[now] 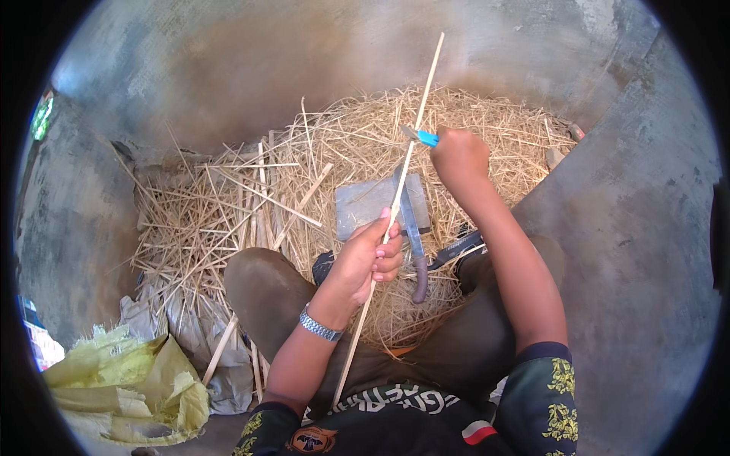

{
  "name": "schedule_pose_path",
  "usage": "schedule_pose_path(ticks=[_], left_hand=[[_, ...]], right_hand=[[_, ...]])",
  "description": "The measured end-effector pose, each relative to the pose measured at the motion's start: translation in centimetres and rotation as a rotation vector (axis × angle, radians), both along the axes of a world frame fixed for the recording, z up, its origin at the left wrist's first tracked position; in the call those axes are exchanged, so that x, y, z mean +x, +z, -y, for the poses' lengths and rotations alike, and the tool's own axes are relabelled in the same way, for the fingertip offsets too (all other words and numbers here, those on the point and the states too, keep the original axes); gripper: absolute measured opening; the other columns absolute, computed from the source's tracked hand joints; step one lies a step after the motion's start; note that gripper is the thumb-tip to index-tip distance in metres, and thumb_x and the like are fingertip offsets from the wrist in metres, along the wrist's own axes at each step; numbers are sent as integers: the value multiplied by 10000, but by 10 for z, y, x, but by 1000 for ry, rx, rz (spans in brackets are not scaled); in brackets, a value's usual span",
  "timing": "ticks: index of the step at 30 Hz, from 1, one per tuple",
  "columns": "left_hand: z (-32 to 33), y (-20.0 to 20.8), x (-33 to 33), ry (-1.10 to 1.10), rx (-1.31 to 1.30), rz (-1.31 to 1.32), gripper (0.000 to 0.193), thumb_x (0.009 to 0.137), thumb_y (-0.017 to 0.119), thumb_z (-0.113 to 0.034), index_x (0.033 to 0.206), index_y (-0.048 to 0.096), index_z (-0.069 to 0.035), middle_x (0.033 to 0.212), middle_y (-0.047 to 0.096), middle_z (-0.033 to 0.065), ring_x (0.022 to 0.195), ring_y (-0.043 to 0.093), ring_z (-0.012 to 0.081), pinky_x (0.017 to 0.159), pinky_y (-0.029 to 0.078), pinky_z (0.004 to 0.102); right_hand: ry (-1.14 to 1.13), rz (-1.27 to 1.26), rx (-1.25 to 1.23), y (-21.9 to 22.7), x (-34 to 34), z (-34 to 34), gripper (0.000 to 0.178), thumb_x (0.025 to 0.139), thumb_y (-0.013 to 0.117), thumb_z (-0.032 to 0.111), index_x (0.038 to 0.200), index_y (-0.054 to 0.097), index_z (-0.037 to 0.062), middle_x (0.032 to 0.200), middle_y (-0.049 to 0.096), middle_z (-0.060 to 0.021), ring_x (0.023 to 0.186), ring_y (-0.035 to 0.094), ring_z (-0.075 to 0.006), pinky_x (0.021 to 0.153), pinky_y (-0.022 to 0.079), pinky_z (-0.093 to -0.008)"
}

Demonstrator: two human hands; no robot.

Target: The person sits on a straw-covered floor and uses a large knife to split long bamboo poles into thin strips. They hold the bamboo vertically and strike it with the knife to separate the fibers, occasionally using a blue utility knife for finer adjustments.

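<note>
A long, thin wooden strip slants up and away from my lap toward the far wall. Around its middle, my left hand is closed, thumb along the strip. My right hand grips the blue handle of a utility knife, whose blade lies against the strip beyond my left hand. Under the strip, a large knife with a brown handle rests partly on a grey flat block, between my crossed legs. Another dark-handled tool lies by my right knee, partly hidden.
Shavings and thin sticks cover the floor in front of me, with longer strips piled at the left. A crumpled yellow-green sack lies at lower left. Grey walls close in on the sides and far end.
</note>
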State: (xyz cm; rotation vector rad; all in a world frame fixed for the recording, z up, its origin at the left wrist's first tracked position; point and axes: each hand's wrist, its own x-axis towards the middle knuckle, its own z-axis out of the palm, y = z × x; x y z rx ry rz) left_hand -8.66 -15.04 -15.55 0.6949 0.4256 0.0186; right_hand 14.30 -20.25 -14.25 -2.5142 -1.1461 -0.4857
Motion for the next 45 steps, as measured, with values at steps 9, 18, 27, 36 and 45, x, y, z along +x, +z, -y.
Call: schedule_pose_path(ticks=[9, 18, 27, 36, 45], left_hand=[[-13, -5, 1, 83, 106, -54, 343, 1092, 377, -388, 872, 458, -137, 617, 335, -79, 460, 279, 26, 379, 250, 183], [7, 7, 0, 55, 151, -82, 340, 1088, 394, -398, 877, 457, -139, 627, 327, -83, 477, 267, 17, 384, 214, 172], [25, 13, -5, -2, 164, -83, 335, 1082, 411, -401, 950, 512, -110, 645, 346, -77, 492, 303, 19, 395, 238, 175], [-19, 9, -13, 31, 77, 3, 406, 1083, 382, -443, 1074, 537, -68, 645, 343, -81, 458, 271, 7, 370, 225, 170], [-19, 10, -9, -73, -153, 141, 406, 1091, 315, -469, 994, 496, -120, 636, 292, -82, 438, 213, 6, 350, 176, 162]], right_hand=[[179, 99, -109, -16, -40, 4, 132, 836, 616, 97, 757, 718, 64, 715, 703, -149, 651, 717, -292, 559, 551, -403], [-90, -50, -74, 4, 8, -3, 140, 848, 630, 123, 808, 746, 55, 760, 718, -153, 710, 731, -309, 600, 561, -423], [-345, -257, -37, 40, 38, 11, 145, 884, 633, 122, 904, 752, 43, 854, 733, -151, 782, 738, -299, 634, 567, -416], [274, 154, 13, -13, -55, 0, 68, 769, 629, 94, 715, 631, 53, 609, 657, -131, 550, 686, -303, 482, 531, -412], [148, 297, 55, -3, -33, -11, 62, 801, 621, 72, 767, 658, 35, 598, 650, -128, 513, 673, -259, 439, 501, -379]])
